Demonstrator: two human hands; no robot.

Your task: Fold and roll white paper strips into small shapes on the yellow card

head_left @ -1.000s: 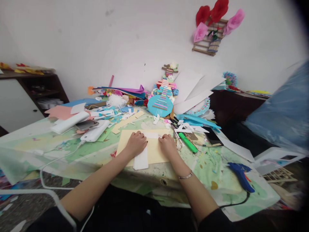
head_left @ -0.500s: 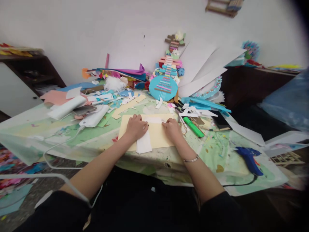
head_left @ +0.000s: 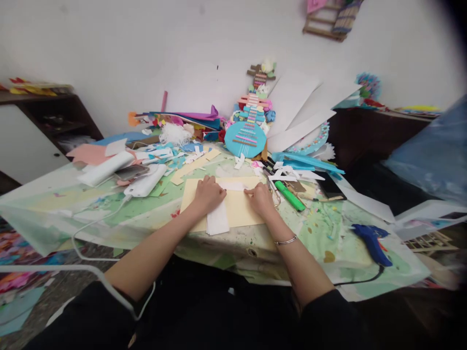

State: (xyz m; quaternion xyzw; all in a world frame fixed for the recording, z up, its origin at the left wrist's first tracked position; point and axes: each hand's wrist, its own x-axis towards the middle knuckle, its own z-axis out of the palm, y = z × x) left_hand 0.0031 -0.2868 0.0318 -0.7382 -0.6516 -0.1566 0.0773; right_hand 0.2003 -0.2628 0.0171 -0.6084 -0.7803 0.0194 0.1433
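A cream sheet of card [head_left: 241,211] lies near the table's front edge. On it is a white paper strip [head_left: 235,185] running crosswise between my hands, with another white length of paper [head_left: 218,221] hanging down towards the front edge beside my left hand. My left hand [head_left: 209,195] has its fingers curled and pressed down on the paper where the two white parts meet. My right hand [head_left: 260,198], closed with thumb and index finger together, is at the strip's right end. Whether the white parts are one folded piece is hidden under my left hand.
A blue paper-covered guitar shape [head_left: 245,138] stands against the wall. Right of the card are a green marker [head_left: 290,196], a phone [head_left: 329,184] and a blue glue gun [head_left: 372,243]. A white power strip [head_left: 147,181] and paper scraps lie left.
The camera view has tilted slightly, so everything sits a little lower. Both hands stay on the white paper, with hardly any movement of the fingers.
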